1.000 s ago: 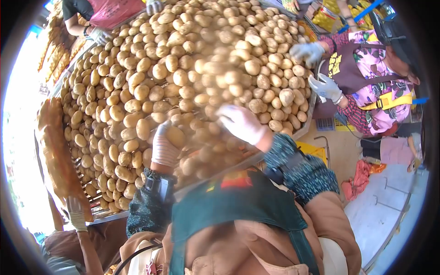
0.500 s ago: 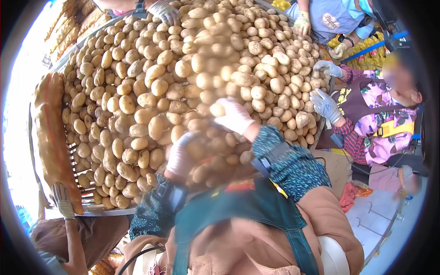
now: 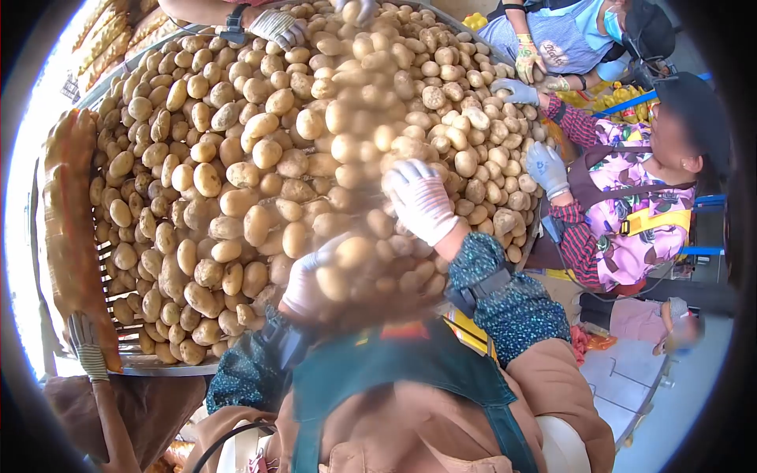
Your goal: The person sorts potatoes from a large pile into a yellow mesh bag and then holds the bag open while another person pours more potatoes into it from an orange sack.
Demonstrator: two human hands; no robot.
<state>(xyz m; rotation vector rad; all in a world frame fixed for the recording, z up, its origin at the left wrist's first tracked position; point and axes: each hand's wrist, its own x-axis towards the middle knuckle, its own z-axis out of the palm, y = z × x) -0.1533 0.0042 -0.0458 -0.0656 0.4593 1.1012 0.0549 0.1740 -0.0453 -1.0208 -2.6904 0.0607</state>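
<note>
A large heap of potatoes (image 3: 206,180) fills the slatted table in front of me. My left hand (image 3: 306,282), in a white glove, is low in the heap with its fingers curved around a potato (image 3: 331,284). Another potato (image 3: 355,253) lies by its fingertips. My right hand (image 3: 422,201), also in a white glove, is farther forward and to the right, back upward. Its fingers bend down over a potato that they mostly hide. A blurred patch down the middle of the view softens the outlines around both hands.
A full mesh sack (image 3: 72,236) stands along the left edge, with another person's gloved hand (image 3: 87,347) on it. Co-workers' gloved hands (image 3: 548,167) reach in from the right, and another gloved hand (image 3: 277,28) from the far side. The metal table edge (image 3: 177,369) runs before me.
My right hand has moved slightly right and turned back upward; the potato seen at its fingertips is now mostly hidden. My left hand stays low. A co-worker's hand with a potato appears at the far side.
</note>
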